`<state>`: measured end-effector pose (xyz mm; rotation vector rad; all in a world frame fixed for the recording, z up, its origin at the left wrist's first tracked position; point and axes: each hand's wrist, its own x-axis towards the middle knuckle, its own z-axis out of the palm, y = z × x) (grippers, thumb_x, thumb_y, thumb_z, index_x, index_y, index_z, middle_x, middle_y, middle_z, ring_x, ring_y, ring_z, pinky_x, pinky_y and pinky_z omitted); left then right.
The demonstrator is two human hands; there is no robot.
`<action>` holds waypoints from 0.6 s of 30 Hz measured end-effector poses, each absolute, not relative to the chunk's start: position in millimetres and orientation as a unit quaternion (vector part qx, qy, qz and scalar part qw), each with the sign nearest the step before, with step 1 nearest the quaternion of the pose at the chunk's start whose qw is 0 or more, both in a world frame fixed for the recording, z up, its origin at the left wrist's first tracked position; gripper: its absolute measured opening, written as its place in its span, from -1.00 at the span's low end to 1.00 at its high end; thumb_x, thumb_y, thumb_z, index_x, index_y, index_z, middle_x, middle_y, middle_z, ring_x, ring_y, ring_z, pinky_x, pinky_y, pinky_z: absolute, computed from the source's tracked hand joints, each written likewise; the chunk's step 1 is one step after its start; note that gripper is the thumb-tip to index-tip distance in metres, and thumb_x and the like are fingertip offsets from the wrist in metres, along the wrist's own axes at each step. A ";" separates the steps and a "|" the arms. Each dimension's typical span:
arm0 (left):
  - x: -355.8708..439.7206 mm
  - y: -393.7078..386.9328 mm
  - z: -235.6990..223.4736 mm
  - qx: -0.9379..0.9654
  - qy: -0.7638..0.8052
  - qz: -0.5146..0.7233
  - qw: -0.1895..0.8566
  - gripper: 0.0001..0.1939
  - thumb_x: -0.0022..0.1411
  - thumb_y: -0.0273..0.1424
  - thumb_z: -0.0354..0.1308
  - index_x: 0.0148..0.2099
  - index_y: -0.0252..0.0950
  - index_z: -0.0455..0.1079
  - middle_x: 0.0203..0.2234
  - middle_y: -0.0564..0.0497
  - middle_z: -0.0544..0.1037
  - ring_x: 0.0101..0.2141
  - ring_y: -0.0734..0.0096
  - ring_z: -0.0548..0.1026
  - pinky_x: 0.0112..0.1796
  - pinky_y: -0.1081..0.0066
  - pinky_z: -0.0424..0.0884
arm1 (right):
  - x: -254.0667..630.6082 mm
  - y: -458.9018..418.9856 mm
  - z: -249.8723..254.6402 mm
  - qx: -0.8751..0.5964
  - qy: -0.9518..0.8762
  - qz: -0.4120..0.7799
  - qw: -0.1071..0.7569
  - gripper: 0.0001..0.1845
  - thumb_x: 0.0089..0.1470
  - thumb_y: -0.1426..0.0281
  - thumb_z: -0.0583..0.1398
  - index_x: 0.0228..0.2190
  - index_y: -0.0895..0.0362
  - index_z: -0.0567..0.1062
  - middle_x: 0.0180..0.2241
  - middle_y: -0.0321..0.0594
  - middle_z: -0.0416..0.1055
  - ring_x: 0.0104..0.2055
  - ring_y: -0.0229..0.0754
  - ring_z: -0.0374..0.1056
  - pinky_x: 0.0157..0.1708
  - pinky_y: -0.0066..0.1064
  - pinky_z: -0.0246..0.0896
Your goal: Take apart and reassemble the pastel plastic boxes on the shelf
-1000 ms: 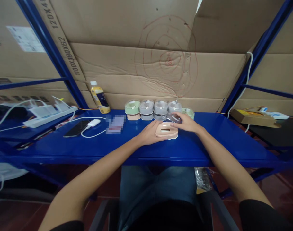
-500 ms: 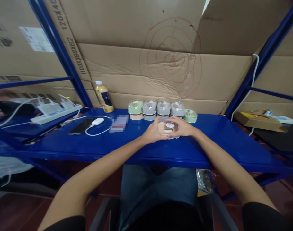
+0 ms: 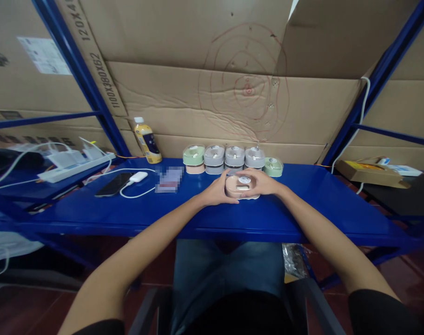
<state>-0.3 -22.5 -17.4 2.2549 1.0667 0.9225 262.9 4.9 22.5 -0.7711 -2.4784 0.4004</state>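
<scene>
A small beige plastic box with a clear lid (image 3: 233, 185) is between both hands, over the middle of the blue table. A round white sticker and a pale clasp show on its lid. My left hand (image 3: 215, 191) grips the box from the left, its thumb along the front side. From the right, my right hand (image 3: 262, 182) has its fingers wrapped round the edge and partly over the top. A pale rim shows beneath the box; whether it belongs to a second box, I cannot tell. Just behind, part of something grey is mostly hidden by the fingers.
Against the cardboard, several similar boxes stand in stacked pairs, including a green one (image 3: 194, 153) and a grey one (image 3: 215, 155), beside a single green box (image 3: 274, 167). To the left are a yellow drink bottle (image 3: 149, 142), a phone (image 3: 113, 184), a white charger (image 3: 138, 177) and a power strip (image 3: 76, 168).
My left hand has shifted its hold slightly, with the thumb lower at the front of the box. The whole view has moved a little; the box stays between both hands.
</scene>
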 end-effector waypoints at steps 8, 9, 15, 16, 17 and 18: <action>-3.0 -20.6 -15.2 0.815 0.395 0.324 0.273 0.36 -0.08 -0.04 0.60 0.56 -0.27 -0.09 0.25 -0.41 0.46 0.24 -0.34 0.47 0.21 -0.23 0.37 | 265.0 3.5 24.0 -0.313 -0.893 0.210 0.244 -0.02 -0.14 0.01 0.52 0.28 0.04 0.48 0.22 -0.05 0.51 0.26 0.20 0.43 0.31 0.07 0.28; -2.4 -21.5 -14.4 0.817 0.392 0.324 0.272 0.34 -0.07 -0.05 0.59 0.56 -0.28 -0.09 0.25 -0.41 0.46 0.24 -0.33 0.47 0.21 -0.22 0.38 | 265.0 3.0 23.9 -0.315 -0.894 0.209 0.240 -0.01 -0.14 0.01 0.52 0.29 0.05 0.47 0.22 -0.05 0.51 0.26 0.20 0.43 0.32 0.07 0.28; -4.2 -24.5 -13.6 0.833 0.390 0.306 0.244 0.28 0.01 -0.05 0.53 0.56 -0.31 -0.09 0.28 -0.42 0.43 0.29 -0.33 0.42 0.24 -0.22 0.35 | 267.2 -1.7 25.9 -0.321 -0.916 0.149 0.190 0.14 -0.17 -0.02 0.51 0.38 0.02 0.35 0.24 -0.01 0.46 0.25 0.29 0.41 0.27 0.13 0.31; -5.0 -24.7 -13.8 0.837 0.392 0.300 0.235 0.26 0.03 -0.05 0.52 0.56 -0.31 -0.09 0.28 -0.42 0.43 0.30 -0.33 0.40 0.26 -0.23 0.33 | 269.1 -3.9 27.6 -0.324 -0.918 0.142 0.181 0.16 -0.17 -0.02 0.52 0.40 0.01 0.33 0.26 0.00 0.44 0.26 0.31 0.39 0.26 0.13 0.31; -5.9 -24.8 -14.0 0.841 0.394 0.293 0.226 0.24 0.04 -0.04 0.50 0.56 -0.31 -0.09 0.29 -0.42 0.43 0.31 -0.32 0.39 0.27 -0.23 0.31 | 272.3 -7.1 29.6 -0.331 -0.918 0.138 0.171 0.18 -0.18 -0.02 0.52 0.40 0.02 0.31 0.28 0.02 0.42 0.27 0.32 0.39 0.25 0.13 0.31; -6.8 -25.0 -14.0 0.845 0.398 0.284 0.218 0.22 0.06 -0.03 0.49 0.55 -0.32 -0.08 0.29 -0.41 0.43 0.31 -0.31 0.39 0.28 -0.22 0.31 | 277.0 -11.4 31.8 -0.341 -0.916 0.136 0.161 0.18 -0.18 -0.02 0.52 0.40 0.02 0.30 0.29 0.03 0.41 0.27 0.32 0.39 0.24 0.12 0.33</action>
